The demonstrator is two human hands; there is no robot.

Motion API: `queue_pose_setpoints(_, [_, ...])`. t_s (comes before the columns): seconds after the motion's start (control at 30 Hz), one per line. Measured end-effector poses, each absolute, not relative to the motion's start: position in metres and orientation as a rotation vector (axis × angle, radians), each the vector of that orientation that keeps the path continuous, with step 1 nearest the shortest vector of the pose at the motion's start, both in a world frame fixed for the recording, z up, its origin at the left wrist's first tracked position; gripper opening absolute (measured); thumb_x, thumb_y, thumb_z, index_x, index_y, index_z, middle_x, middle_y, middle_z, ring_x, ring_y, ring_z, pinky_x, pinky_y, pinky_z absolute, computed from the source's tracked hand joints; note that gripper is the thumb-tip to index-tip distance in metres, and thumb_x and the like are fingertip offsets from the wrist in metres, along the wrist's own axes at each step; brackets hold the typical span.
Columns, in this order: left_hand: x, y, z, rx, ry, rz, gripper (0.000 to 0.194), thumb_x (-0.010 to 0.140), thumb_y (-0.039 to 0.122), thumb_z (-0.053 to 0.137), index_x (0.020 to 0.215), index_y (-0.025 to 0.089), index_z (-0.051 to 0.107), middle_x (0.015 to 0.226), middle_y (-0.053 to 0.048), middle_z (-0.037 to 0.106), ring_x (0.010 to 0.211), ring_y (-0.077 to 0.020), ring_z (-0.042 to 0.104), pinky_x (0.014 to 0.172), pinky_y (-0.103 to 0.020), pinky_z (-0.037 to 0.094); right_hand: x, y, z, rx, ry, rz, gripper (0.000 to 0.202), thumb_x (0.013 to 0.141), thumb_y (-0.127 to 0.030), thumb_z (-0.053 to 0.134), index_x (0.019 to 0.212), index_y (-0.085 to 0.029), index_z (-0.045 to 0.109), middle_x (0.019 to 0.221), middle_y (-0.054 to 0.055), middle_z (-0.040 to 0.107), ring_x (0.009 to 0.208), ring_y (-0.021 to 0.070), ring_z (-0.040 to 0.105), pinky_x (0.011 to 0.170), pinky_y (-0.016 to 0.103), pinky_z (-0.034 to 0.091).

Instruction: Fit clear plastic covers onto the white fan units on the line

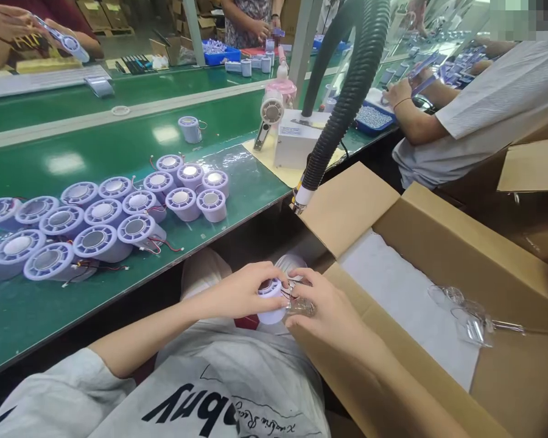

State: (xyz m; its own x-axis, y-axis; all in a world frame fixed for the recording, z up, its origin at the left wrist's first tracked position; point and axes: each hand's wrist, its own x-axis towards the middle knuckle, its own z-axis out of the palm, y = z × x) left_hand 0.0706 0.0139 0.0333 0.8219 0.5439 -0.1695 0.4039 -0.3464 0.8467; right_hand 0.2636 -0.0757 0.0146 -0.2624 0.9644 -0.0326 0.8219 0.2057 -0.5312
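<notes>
Over my lap, my left hand (251,289) grips a lavender fan motor housing (271,309) with a round slotted top. My right hand (322,301) is closed at the housing's right side, on a small clear plastic bag (302,306); thin dark and red wires show between the two hands. What the bag holds is too small to make out. To my left on the green bench stand several like lavender housings (95,238), most with silvery discs on top and some with loose wires. One more housing (190,129) stands apart, farther back.
An open cardboard box (461,225) with a white sheet and clear plastic pieces (475,322) is at my right. A black corrugated hose (347,91) arches down beside a white unit (296,143). Co-workers sit across and to the right.
</notes>
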Motion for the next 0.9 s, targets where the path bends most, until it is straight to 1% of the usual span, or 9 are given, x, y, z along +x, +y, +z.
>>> queue_pose_setpoints(0.1, [0.07, 0.009, 0.031, 1.983, 0.72, 0.2, 0.021, 0.083, 0.036, 0.063, 0.095, 0.019, 0.063, 0.089, -0.001, 0.059, 0.078, -0.0142, 0.055, 0.071, -0.025, 0.041, 0.261, -0.075, 0.014, -1.728, -2.167, 0.591, 0.019, 0.069, -0.02, 0.081, 0.076, -0.022, 0.063, 0.121, 0.004, 0.059, 0.102, 0.025, 0.061, 0.072, 0.036, 0.055])
queue_pose_setpoints(0.2, [0.066, 0.011, 0.028, 1.966, 0.677, 0.208, 0.022, 0.087, 0.037, 0.058, 0.098, 0.02, 0.065, 0.091, -0.002, 0.059, 0.081, -0.0148, 0.056, 0.074, -0.026, 0.042, 0.26, -0.076, 0.017, -1.689, -2.186, 0.573, 0.021, 0.071, -0.027, 0.081, 0.085, -0.023, 0.066, 0.123, 0.006, 0.059, 0.102, 0.0263, 0.062, 0.072, 0.037, 0.054])
queue_pose_setpoints(0.33, [0.062, 0.016, 0.024, 1.968, 0.677, 0.234, 0.025, 0.092, 0.036, 0.051, 0.099, 0.021, 0.069, 0.089, -0.003, 0.057, 0.084, -0.0156, 0.057, 0.079, -0.028, 0.042, 0.263, -0.08, 0.02, -1.689, -2.061, 0.56, 0.019, 0.089, -0.039, 0.064, 0.08, -0.022, 0.066, 0.121, 0.006, 0.061, 0.091, 0.0234, 0.065, 0.071, 0.035, 0.053])
queue_pose_setpoints(0.4, [0.061, 0.016, 0.022, 1.944, 0.675, 0.284, 0.026, 0.093, 0.036, 0.05, 0.097, 0.02, 0.07, 0.09, -0.003, 0.057, 0.087, -0.016, 0.057, 0.081, -0.028, 0.042, 0.264, -0.081, 0.021, -1.655, -2.015, 0.555, 0.028, 0.093, -0.041, 0.057, 0.074, -0.02, 0.066, 0.119, 0.008, 0.061, 0.095, 0.0253, 0.064, 0.074, 0.037, 0.052])
queue_pose_setpoints(0.5, [0.061, 0.014, 0.017, 1.888, 0.711, 0.393, 0.025, 0.088, 0.039, 0.057, 0.101, 0.02, 0.067, 0.094, -0.004, 0.057, 0.088, -0.0168, 0.056, 0.081, -0.029, 0.044, 0.262, -0.082, 0.022, -1.525, -1.922, 0.762, 0.027, 0.095, -0.037, 0.053, 0.079, -0.021, 0.068, 0.116, 0.007, 0.062, 0.1, 0.0244, 0.062, 0.082, 0.036, 0.051])
queue_pose_setpoints(0.6, [0.061, 0.011, 0.01, 1.876, 0.748, 0.457, 0.046, 0.071, 0.048, 0.075, 0.109, 0.023, 0.066, 0.096, -0.004, 0.055, 0.088, -0.0183, 0.056, 0.079, -0.03, 0.047, 0.258, -0.081, 0.024, -1.494, -1.697, 0.947, 0.033, 0.097, -0.031, 0.047, 0.074, -0.02, 0.068, 0.108, 0.007, 0.064, 0.092, 0.0206, 0.064, 0.072, 0.03, 0.051])
queue_pose_setpoints(0.7, [0.059, 0.01, 0.001, 1.947, 0.682, 0.492, 0.064, 0.058, 0.048, 0.084, 0.115, 0.027, 0.066, 0.108, -0.007, 0.053, 0.103, -0.0232, 0.055, 0.091, -0.036, 0.047, 0.257, -0.081, 0.023, -1.526, -1.509, 0.947, 0.037, 0.093, -0.03, 0.05, 0.06, -0.018, 0.063, 0.099, 0.007, 0.066, 0.086, 0.0211, 0.064, 0.063, 0.029, 0.049])
queue_pose_setpoints(0.8, [0.057, 0.009, -0.005, 1.932, 0.583, 0.478, 0.066, 0.062, 0.04, 0.084, 0.123, 0.027, 0.062, 0.126, -0.01, 0.053, 0.119, -0.0265, 0.051, 0.103, -0.04, 0.042, 0.26, -0.079, 0.019, -1.511, -1.353, 0.959, 0.04, 0.089, -0.031, 0.054, 0.052, -0.018, 0.06, 0.095, 0.007, 0.069, 0.083, 0.0216, 0.065, 0.066, 0.031, 0.051])
queue_pose_setpoints(0.9, [0.057, 0.005, -0.007, 1.721, 0.569, 0.424, 0.065, 0.07, 0.035, 0.079, 0.13, 0.028, 0.056, 0.129, -0.009, 0.058, 0.114, -0.0247, 0.058, 0.094, -0.036, 0.049, 0.267, -0.078, 0.014, -1.398, -1.302, 1.102, 0.034, 0.091, -0.035, 0.056, 0.063, -0.021, 0.069, 0.105, 0.007, 0.07, 0.095, 0.0247, 0.066, 0.079, 0.037, 0.055])
